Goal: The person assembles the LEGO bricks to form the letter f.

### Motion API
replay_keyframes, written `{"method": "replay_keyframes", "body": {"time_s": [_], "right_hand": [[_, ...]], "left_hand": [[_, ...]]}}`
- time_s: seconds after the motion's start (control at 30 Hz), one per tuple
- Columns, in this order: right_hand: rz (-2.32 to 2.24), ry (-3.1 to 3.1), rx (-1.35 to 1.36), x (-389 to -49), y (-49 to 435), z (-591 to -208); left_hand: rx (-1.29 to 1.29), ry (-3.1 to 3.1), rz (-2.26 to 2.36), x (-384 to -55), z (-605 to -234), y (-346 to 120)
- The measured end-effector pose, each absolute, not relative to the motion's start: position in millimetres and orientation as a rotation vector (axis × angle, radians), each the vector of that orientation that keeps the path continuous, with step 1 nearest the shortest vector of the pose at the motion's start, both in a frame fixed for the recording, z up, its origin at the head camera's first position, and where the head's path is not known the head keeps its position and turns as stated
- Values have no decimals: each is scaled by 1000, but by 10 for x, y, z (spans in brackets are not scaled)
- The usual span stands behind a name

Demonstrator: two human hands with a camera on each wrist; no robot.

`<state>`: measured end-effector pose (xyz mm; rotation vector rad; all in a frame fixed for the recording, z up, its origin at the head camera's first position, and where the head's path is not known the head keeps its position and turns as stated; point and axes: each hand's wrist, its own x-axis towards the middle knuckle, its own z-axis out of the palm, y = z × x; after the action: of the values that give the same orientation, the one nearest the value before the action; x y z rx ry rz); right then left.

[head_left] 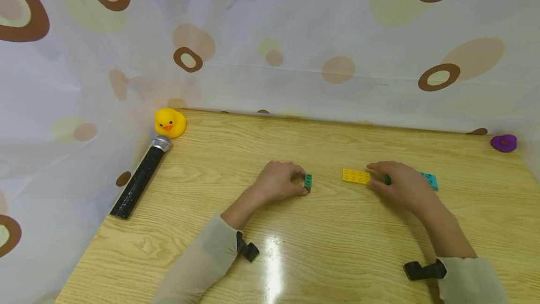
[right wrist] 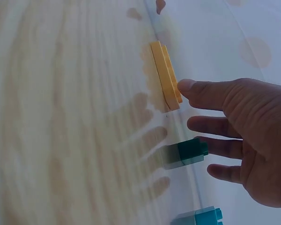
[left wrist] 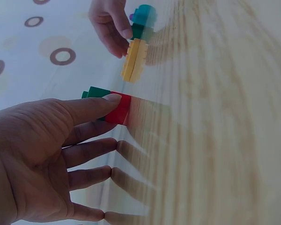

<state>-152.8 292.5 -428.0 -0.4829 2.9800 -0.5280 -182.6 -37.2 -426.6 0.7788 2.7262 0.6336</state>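
On the table, the right hand, grip apart, and the left hand flank the yellow brick. At its nine o'clock in the head view, the left grip clamps a green-and-red stack; at three o'clock lie the teal brick and, nearer, the green brick.

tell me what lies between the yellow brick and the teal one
A green brick stands between them, with the right hand close to it; the right wrist view shows this.
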Motion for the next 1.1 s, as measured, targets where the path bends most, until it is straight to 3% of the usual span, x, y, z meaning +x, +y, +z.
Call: {"method": "replay_keyframes", "body": {"time_s": [1.1], "right_hand": [[-505, 2961, -562, -1519, 2714, -4297]], "left_hand": [[779, 2717, 611, -1817, -4250, -377]]}}
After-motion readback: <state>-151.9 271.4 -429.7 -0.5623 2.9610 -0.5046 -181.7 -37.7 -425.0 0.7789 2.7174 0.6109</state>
